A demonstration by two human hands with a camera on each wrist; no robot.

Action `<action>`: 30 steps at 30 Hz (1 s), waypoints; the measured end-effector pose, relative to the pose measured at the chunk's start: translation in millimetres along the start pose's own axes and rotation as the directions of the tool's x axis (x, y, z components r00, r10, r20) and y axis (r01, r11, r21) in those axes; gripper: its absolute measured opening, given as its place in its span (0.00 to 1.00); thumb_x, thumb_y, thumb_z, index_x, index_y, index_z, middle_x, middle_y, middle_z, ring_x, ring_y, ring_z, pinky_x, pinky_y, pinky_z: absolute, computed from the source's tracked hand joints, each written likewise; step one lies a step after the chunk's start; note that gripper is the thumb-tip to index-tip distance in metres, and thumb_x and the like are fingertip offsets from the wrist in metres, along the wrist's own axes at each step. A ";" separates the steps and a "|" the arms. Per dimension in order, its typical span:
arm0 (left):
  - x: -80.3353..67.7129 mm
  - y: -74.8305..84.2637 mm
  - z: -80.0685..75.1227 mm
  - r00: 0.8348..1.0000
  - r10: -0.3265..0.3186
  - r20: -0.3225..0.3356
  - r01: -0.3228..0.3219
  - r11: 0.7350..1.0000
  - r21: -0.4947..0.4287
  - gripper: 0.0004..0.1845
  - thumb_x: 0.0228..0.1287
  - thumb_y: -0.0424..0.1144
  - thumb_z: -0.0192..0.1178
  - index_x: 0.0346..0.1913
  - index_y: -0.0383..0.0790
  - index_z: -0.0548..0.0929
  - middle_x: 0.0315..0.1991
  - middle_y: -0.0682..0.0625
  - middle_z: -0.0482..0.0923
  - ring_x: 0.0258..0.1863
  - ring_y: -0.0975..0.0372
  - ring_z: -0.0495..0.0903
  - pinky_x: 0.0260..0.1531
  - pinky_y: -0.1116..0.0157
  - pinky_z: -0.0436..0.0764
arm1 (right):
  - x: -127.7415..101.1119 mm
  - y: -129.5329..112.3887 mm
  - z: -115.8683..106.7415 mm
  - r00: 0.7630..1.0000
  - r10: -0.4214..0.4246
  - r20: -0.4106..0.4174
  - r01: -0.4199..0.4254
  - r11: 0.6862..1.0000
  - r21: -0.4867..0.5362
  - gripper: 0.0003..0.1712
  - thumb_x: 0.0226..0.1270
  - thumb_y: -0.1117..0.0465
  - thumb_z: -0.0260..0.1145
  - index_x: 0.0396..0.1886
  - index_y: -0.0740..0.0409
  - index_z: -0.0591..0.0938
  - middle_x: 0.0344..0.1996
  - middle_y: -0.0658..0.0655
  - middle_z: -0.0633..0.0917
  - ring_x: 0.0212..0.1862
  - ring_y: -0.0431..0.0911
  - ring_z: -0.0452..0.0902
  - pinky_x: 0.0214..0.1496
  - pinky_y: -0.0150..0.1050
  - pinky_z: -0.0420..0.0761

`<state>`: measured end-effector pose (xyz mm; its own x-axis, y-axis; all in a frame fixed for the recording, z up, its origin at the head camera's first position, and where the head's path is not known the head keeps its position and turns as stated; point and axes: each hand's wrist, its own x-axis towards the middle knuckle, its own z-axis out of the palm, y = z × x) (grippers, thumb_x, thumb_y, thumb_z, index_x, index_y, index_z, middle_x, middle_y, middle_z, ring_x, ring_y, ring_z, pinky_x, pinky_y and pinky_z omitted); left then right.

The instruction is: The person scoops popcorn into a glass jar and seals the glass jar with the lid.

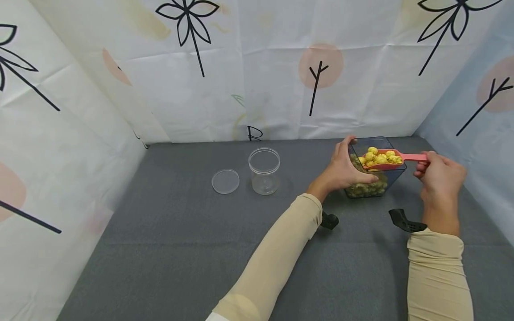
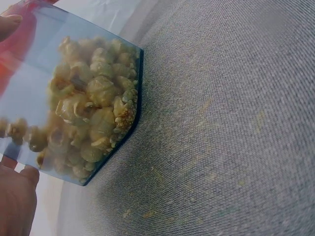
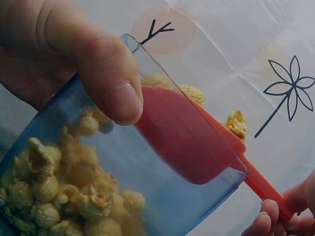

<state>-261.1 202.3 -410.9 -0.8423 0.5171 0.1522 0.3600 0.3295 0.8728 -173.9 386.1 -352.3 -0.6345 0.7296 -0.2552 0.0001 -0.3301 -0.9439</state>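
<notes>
Orange plastic catches the eye in the head view: a scoop (image 1: 383, 159) heaped with yellow popcorn (image 1: 379, 156) hangs level over the mouth of a blue-tinted tub (image 1: 371, 171). The right hand (image 1: 439, 178) pinches the tip of the handle, fingertips together on it. The left hand (image 1: 345, 169) wraps the tub's near wall, thumb curled over the rim, steadying it. My read: the scoop is loaded, and the next move is a level carry past the left fingers to the empty clear jar (image 1: 264, 171), its lid (image 1: 225, 181) lying just beyond it on the grey cloth (image 1: 180, 249). Any tilt would spill kernels.

Left wrist view: the tub (image 2: 74, 103) stands on the cloth (image 2: 226, 123), popcorn (image 2: 93, 108) packed against its wall. A fingertip (image 2: 9, 25) presses the upper wall, the palm sits below.

Right wrist view: the left thumb (image 3: 110, 81) clamps the tub rim (image 3: 147, 64), the scoop (image 3: 187, 142) just behind it. Right fingertips (image 3: 268, 219) grip the handle end tightly.
</notes>
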 end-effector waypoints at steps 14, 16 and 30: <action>0.1 0.7 -0.2 1.000 -0.001 -0.003 0.001 1.000 0.000 0.63 0.47 0.53 0.81 0.80 0.61 0.48 0.73 0.60 0.58 0.70 0.67 0.65 0.65 0.65 0.75 | 0.4 0.6 -1.4 1.000 0.023 0.018 -0.024 0.997 0.078 0.11 0.76 0.59 0.62 0.32 0.54 0.86 0.19 0.49 0.81 0.19 0.39 0.73 0.20 0.29 0.78; 0.0 1.3 -0.5 1.000 0.000 -0.003 0.000 1.000 -0.003 0.63 0.47 0.53 0.81 0.80 0.61 0.48 0.74 0.60 0.58 0.70 0.67 0.64 0.65 0.65 0.75 | -0.7 -0.2 -1.3 1.000 0.019 0.018 -0.021 0.995 0.098 0.11 0.76 0.59 0.63 0.32 0.55 0.86 0.18 0.49 0.81 0.19 0.39 0.73 0.20 0.29 0.78; -0.2 2.5 0.1 1.000 -0.006 0.000 0.006 1.000 -0.001 0.62 0.47 0.53 0.81 0.79 0.63 0.48 0.74 0.58 0.58 0.70 0.66 0.64 0.65 0.65 0.75 | -5.1 -3.1 -1.4 0.999 -0.031 -0.007 0.032 0.984 0.177 0.09 0.75 0.61 0.64 0.35 0.57 0.87 0.18 0.51 0.80 0.18 0.40 0.70 0.19 0.29 0.77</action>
<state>-260.0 203.1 -408.8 -0.8443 0.5152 0.1473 0.3549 0.3316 0.8741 -169.6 384.3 -348.4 -0.6284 0.7439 -0.2275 -0.1565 -0.4074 -0.8997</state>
